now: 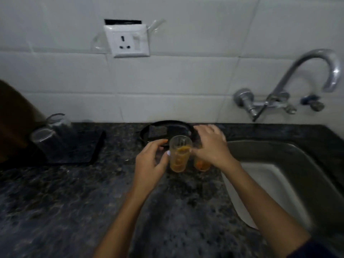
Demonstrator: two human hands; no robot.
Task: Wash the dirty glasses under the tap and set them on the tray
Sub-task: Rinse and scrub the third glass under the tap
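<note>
Two dirty glasses with orange residue stand on the dark granite counter. The left glass (180, 154) is between my hands; my left hand (151, 161) curls beside it, thumb touching its side, fingers apart. My right hand (212, 146) covers the top of the right glass (202, 164) and grips it. A black tray (89, 151) at the left holds two clear glasses (50, 138) turned upside down. The chrome tap (305, 79) is on the wall at the right, with no water running.
A steel sink (279, 164) lies at the right with a white plate (242, 207) inside. A black round dish (149, 129) with a sponge sits behind the glasses. A wall socket (128, 40) is above. A brown object (13, 118) is at the far left.
</note>
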